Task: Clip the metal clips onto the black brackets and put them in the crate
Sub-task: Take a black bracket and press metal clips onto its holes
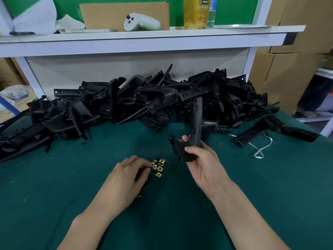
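Right hand (201,163): fingers and thumb wrapped round the lower end of one black bracket (196,123), held upright above the green table (54,195). Left hand (126,175): fingertips pinching a metal clip (154,166) at the edge of the small clip heap (160,171), near the bracket. Bracket pile (126,101): along the table's far side.

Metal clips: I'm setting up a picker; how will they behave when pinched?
Probably stiff and light: the clips are small folded metal. Likely to snag together, since they lie heaped and touching. Flat-sided, so unlikely to roll on the mat.
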Demonstrator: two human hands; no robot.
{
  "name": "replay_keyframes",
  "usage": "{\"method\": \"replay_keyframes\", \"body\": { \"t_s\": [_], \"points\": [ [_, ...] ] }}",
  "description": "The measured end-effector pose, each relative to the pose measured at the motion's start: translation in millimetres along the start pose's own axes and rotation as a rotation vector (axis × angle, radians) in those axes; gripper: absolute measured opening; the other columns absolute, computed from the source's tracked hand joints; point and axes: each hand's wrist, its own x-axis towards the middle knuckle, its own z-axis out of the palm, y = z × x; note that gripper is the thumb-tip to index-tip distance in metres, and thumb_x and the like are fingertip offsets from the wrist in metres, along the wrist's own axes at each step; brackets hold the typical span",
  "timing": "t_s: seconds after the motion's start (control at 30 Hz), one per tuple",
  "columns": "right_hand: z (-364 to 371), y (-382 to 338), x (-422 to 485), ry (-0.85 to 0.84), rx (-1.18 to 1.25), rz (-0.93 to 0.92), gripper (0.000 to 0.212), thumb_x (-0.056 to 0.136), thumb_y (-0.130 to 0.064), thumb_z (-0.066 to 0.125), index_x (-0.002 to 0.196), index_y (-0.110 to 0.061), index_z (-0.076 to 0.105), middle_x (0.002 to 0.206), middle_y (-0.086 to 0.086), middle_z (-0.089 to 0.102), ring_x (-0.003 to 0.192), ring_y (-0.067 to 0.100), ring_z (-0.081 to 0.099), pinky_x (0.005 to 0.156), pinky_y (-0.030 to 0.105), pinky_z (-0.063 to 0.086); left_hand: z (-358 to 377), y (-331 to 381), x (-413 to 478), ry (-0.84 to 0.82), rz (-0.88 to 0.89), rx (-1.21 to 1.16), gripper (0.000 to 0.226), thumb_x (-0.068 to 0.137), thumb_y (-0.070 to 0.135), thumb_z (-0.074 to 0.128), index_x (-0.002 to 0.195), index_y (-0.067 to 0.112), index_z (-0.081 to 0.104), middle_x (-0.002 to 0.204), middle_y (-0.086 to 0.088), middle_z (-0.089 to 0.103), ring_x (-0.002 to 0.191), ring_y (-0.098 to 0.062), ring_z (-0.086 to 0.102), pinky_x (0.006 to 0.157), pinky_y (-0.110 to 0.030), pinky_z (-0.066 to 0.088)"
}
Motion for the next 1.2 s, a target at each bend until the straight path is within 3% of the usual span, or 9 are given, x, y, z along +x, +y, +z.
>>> {"method": "replay_keyframes", "body": {
  "t_s": [0.1,0.23,0.3,0.53,0.87,1.03,1.2],
  "points": [
    [-1,1,1,-0.022,0.126,0.063,0.036,0.094,0.013,0.047,0.123,-0.001,0.061,0.108,0.016,0.071,0.097,0.024,0.074,0.071,0.029,0.061,-1,5,2,0.113,-0.119,-0.247,0.015,0.098,0.027,0.061,0.109,0.035,0.067,0.097,0.023,0.065,0.095,0.005,0.061,0.078,-0.007,0.044],
    [-3,2,3,-0.041,0.174,0.096,0.037,0.095,0.010,0.048,0.125,-0.004,0.062,0.118,0.019,0.071,0.103,0.028,0.072,0.073,0.032,0.062,-3,9,3,0.122,-0.172,-0.391,0.018,0.099,0.026,0.060,0.110,0.038,0.067,0.089,0.031,0.067,0.090,0.014,0.058,0.073,0.000,0.039],
    [-3,2,3,-0.039,0.170,0.103,0.037,0.095,0.009,0.048,0.126,-0.004,0.063,0.116,0.018,0.072,0.104,0.027,0.072,0.074,0.033,0.062,-5,11,4,0.136,-0.209,-0.499,0.018,0.099,0.024,0.060,0.104,0.037,0.070,0.090,0.029,0.069,0.086,0.008,0.063,0.072,0.000,0.041],
    [-2,5,5,-0.032,0.134,0.104,0.039,0.095,0.010,0.046,0.126,-0.006,0.062,0.108,0.014,0.074,0.100,0.024,0.073,0.070,0.030,0.061,-7,14,9,0.152,-0.331,-0.979,0.022,0.101,0.014,0.057,0.103,0.024,0.077,0.096,-0.003,0.078,0.090,-0.013,0.073,0.079,-0.014,0.054],
    [-3,6,6,-0.055,0.145,0.095,0.039,0.095,0.011,0.046,0.127,-0.006,0.061,0.104,0.011,0.074,0.098,0.023,0.074,0.069,0.030,0.061,-4,9,12,0.145,-0.357,-1.075,0.021,0.097,0.019,0.062,0.099,0.030,0.079,0.097,-0.006,0.077,0.089,-0.015,0.073,0.076,-0.018,0.056],
    [-4,5,6,-0.052,0.142,0.090,0.039,0.095,0.010,0.046,0.127,-0.006,0.061,0.104,0.010,0.075,0.099,0.023,0.074,0.070,0.030,0.061,-6,10,11,0.124,-0.336,-1.097,0.026,0.077,0.032,0.072,0.102,0.033,0.078,0.105,-0.001,0.077,0.096,-0.011,0.071,0.083,-0.022,0.055],
    [-4,5,6,-0.058,0.131,0.085,0.039,0.095,0.010,0.046,0.127,-0.007,0.061,0.105,0.009,0.074,0.103,0.023,0.072,0.077,0.031,0.061,-6,9,11,0.117,-0.330,-1.075,0.030,0.075,0.032,0.073,0.105,0.034,0.077,0.104,0.001,0.076,0.094,-0.014,0.067,0.093,-0.032,0.052]
  ]
}}
